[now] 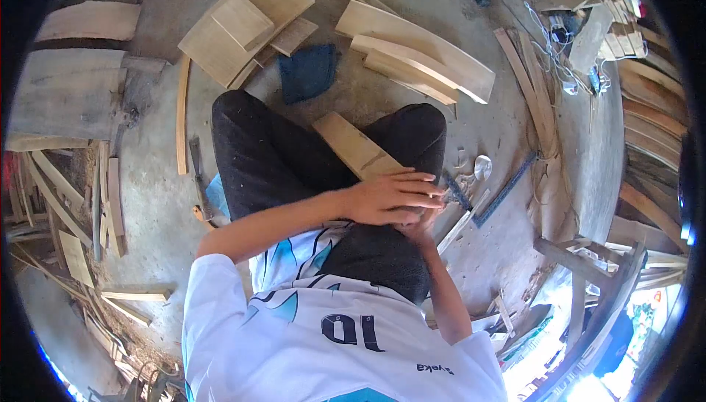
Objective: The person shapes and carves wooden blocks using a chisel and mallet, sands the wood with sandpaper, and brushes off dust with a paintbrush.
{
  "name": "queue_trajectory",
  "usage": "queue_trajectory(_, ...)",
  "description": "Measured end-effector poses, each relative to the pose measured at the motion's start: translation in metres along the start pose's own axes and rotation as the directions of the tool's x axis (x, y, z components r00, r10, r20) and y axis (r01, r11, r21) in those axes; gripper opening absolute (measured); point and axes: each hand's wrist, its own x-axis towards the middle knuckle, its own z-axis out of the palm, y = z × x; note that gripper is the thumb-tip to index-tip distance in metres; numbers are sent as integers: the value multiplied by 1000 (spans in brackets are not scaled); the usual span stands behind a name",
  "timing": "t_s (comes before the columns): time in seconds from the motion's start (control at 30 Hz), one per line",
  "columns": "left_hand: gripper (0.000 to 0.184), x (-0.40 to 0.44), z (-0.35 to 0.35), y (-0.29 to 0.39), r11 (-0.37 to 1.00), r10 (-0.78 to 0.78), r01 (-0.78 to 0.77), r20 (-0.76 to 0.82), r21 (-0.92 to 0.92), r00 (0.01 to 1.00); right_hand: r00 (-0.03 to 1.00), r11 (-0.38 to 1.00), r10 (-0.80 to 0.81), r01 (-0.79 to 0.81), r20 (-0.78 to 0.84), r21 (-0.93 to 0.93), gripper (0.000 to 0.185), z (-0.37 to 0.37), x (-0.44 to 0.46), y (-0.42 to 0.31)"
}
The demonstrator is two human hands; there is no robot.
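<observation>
A narrow wooden board [355, 146] lies slanted across my crossed legs, its near end beside my hands. My left hand [390, 197] reaches across from the left with its fingers stretched out, over my right hand and close to the board's near end. Below it is my right hand [421, 227], mostly covered, so its fingers and anything in them are hidden. A dark blue cloth [307, 73] lies on the floor just beyond my legs.
Stacked wooden panels [246, 23] and curved boards [415, 45] lie ahead on the concrete floor. A metal square [506, 190] is to my right; a tool with an orange handle [200, 214] lies left. Timber stacks [66, 93] and a wooden stool [588, 277] stand around.
</observation>
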Motion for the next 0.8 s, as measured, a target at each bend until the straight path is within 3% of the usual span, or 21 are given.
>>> queue_trajectory(0.03, 51, -6, -7, -12, 1000, -21, 22, 31, -16, 999, 1000, 999, -14, 14, -19, -28, 102, -3, 1, -3)
queue_trajectory(0.07, 50, -10, -22, -20, 991, -113, 104, 104, 89, 988, 995, 984, 95, -91, -20, 151, 102, -8, 13, -15)
queue_trajectory(0.13, 50, -29, -28, -65, 940, -314, 309, 18, 142, 949, 995, 976, 101, -98, -4, 193, 101, -13, 25, -21)
queue_trajectory(0.17, 49, -34, -29, -86, 957, -264, 275, -112, 91, 958, 994, 966, 103, -106, 24, 236, 101, -14, 27, -22)
queue_trajectory(0.27, 48, -12, -15, -73, 979, -190, 200, -192, 34, 963, 993, 945, 115, -109, -3, 309, 100, -10, 28, -23)
queue_trajectory(0.3, 48, -5, -6, -60, 984, -162, 171, -143, 53, 976, 993, 944, 120, -114, -1, 311, 100, -5, 22, -21)
queue_trajectory(0.37, 50, 0, -11, -13, 994, -109, 108, 10, 6, 994, 991, 991, 96, -85, -97, 107, 96, 5, 2, -8)
queue_trajectory(0.43, 52, -17, -18, -13, 997, -66, 67, 20, -30, 998, 999, 994, 14, -8, -51, 110, 95, -13, 22, -22)
queue_trajectory(0.5, 53, -45, -25, -37, 979, -199, 200, -33, 25, 979, 979, 916, 185, -202, 84, 348, 93, -14, 28, -25)
queue_trajectory(0.6, 53, -71, -28, -102, 837, -528, 547, -260, 1, 809, 991, 924, 134, -129, 12, 359, 90, -11, 33, -26)
queue_trajectory(0.67, 52, -60, -20, -129, 847, -470, 500, -186, 179, 863, 978, 916, 207, -197, 9, 349, 90, -10, 32, -29)
queue_trajectory(0.7, 54, -45, -8, -111, 832, -529, 552, -225, 54, 819, 986, 928, 169, -160, 1, 338, 90, -9, 31, -25)
queue_trajectory(0.73, 55, -33, 1, -92, 900, -415, 433, -196, 56, 888, 991, 938, 134, -125, -5, 324, 90, -10, 29, -23)
queue_trajectory(0.77, 57, -26, 9, -71, 951, -296, 306, -159, 47, 942, 972, 919, 226, -233, 59, 317, 91, -14, 28, -27)
queue_trajectory(0.8, 59, -17, -1, -33, 966, -253, 253, -16, 44, 967, 974, 930, 221, -228, 59, 289, 91, -13, 27, -28)
